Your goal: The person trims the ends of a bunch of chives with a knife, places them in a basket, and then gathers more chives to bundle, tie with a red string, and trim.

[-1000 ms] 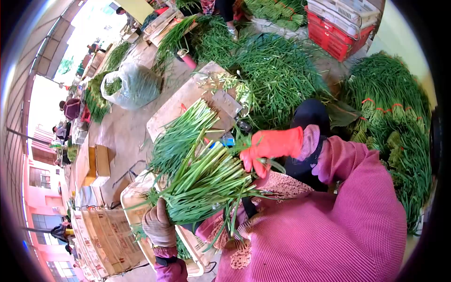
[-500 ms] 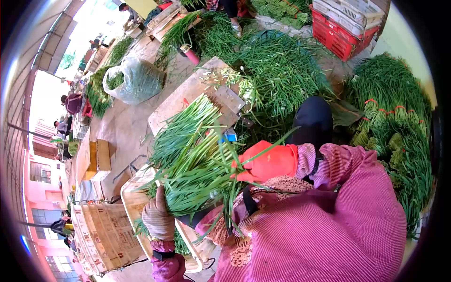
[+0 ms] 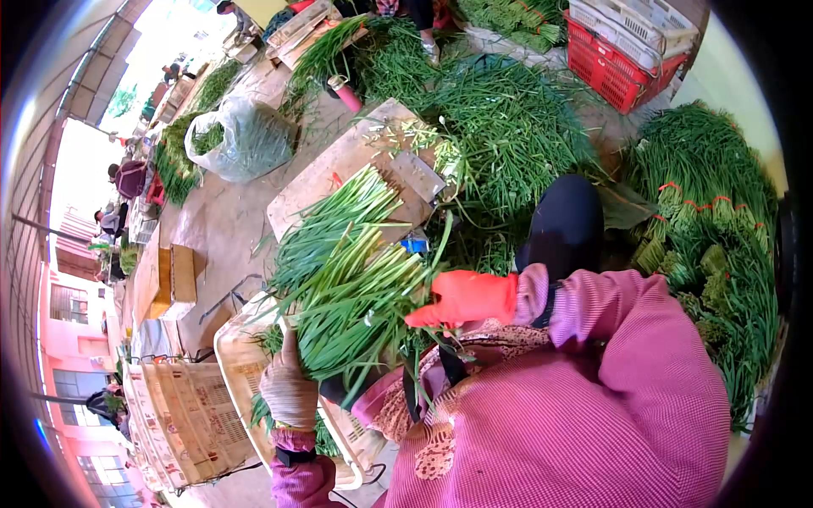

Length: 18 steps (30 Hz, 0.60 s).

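Note:
A thick bunch of garlic chives (image 3: 356, 296) lies across my lap and the near edge of a wooden board (image 3: 305, 182), pale stems toward the upper right and green leaves toward the lower left. My left hand (image 3: 289, 389), in a pale glove, is closed at the bunch's lower left edge; one finger lies along the leaves and the others are partly hidden. In a red-orange glove, my right hand (image 3: 470, 298) is closed on chives at the bunch's right side. A flat metal blade (image 3: 417, 175) rests on the board among cut stem ends.
A large heap of loose chives (image 3: 508, 127) lies beyond the board. Tied bundles (image 3: 703, 203) are stacked at right. Crates (image 3: 605, 63) stand at upper right, and a plastic basket (image 3: 233, 347) is at my left. A filled plastic bag (image 3: 246, 140) and pink bottle (image 3: 345, 93) stand on the floor.
My right hand has shifted slightly left and down. Long loose leaves that crossed over it are now away from it. My left hand has barely moved.

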Each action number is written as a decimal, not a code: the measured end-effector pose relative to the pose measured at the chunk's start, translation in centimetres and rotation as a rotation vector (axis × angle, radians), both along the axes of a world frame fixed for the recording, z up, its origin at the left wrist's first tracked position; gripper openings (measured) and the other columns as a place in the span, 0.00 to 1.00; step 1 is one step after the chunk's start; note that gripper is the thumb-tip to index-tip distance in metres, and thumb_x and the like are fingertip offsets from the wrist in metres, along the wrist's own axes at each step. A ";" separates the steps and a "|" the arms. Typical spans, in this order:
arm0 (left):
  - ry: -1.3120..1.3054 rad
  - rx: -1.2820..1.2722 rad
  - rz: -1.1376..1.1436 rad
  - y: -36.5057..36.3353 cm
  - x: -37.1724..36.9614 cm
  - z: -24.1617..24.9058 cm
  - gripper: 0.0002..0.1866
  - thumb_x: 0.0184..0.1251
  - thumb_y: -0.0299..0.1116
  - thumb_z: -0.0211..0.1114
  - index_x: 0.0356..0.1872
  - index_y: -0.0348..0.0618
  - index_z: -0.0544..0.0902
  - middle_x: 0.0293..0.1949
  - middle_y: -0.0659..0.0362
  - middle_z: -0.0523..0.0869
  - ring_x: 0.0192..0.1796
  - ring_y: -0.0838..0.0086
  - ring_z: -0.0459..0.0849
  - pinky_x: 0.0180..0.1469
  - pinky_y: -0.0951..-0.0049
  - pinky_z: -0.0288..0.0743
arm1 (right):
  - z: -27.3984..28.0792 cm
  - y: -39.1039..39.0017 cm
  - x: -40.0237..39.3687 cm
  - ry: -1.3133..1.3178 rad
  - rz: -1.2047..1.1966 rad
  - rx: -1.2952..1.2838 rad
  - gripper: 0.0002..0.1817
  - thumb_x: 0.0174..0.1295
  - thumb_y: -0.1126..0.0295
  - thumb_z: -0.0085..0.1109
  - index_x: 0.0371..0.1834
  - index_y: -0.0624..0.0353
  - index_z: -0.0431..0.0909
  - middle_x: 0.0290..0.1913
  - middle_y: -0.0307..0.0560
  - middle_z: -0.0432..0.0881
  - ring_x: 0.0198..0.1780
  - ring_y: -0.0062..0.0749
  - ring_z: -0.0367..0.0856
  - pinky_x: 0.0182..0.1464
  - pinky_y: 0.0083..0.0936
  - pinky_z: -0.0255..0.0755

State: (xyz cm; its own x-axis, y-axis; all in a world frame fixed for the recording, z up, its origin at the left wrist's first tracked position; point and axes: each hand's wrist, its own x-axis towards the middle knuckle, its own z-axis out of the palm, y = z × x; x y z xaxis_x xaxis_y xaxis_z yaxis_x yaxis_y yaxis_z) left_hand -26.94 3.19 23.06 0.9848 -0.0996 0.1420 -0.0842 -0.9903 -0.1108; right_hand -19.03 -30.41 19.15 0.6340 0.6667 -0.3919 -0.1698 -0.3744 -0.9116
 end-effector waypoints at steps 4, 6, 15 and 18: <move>0.067 0.002 0.014 -0.7 0.1 0.2 0.40 0.54 0.35 0.74 0.71 0.49 0.68 0.38 0.46 0.87 0.36 0.49 0.85 0.38 0.56 0.78 | -2.5 1.3 1.1 0.379 -0.091 0.289 0.22 0.67 0.51 0.62 0.38 0.63 0.83 0.23 0.42 0.83 0.21 0.22 0.78 0.24 0.20 0.71; 0.015 -0.105 -0.021 -0.2 -0.3 -0.2 0.41 0.54 0.37 0.75 0.71 0.48 0.68 0.42 0.45 0.87 0.41 0.50 0.87 0.42 0.57 0.80 | -1.4 -0.4 2.0 0.391 -0.154 0.291 0.18 0.70 0.56 0.58 0.38 0.63 0.83 0.21 0.40 0.80 0.19 0.20 0.76 0.23 0.17 0.71; 0.128 -0.288 -0.016 -1.0 0.0 -0.5 0.42 0.50 0.39 0.77 0.69 0.47 0.70 0.45 0.47 0.87 0.43 0.52 0.87 0.44 0.59 0.81 | 0.0 -5.2 3.8 0.285 -0.476 0.515 0.18 0.72 0.56 0.51 0.36 0.61 0.79 0.13 0.30 0.65 0.13 0.16 0.59 0.18 0.18 0.53; 0.124 -0.419 -0.001 -1.2 -0.2 0.0 0.41 0.51 0.36 0.76 0.69 0.47 0.70 0.47 0.46 0.87 0.47 0.54 0.88 0.47 0.61 0.82 | -1.9 -6.8 4.9 0.339 -0.604 0.895 0.16 0.72 0.57 0.51 0.35 0.59 0.76 0.14 0.29 0.66 0.13 0.13 0.59 0.18 0.15 0.54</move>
State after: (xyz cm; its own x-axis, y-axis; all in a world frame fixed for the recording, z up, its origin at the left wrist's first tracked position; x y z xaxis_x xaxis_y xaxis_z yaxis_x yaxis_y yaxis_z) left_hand -27.14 1.98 23.05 0.9969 -0.0598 0.0511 -0.0728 -0.9473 0.3119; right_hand -14.12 -37.24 17.29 0.8992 0.4145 -0.1401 -0.3907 0.6167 -0.6834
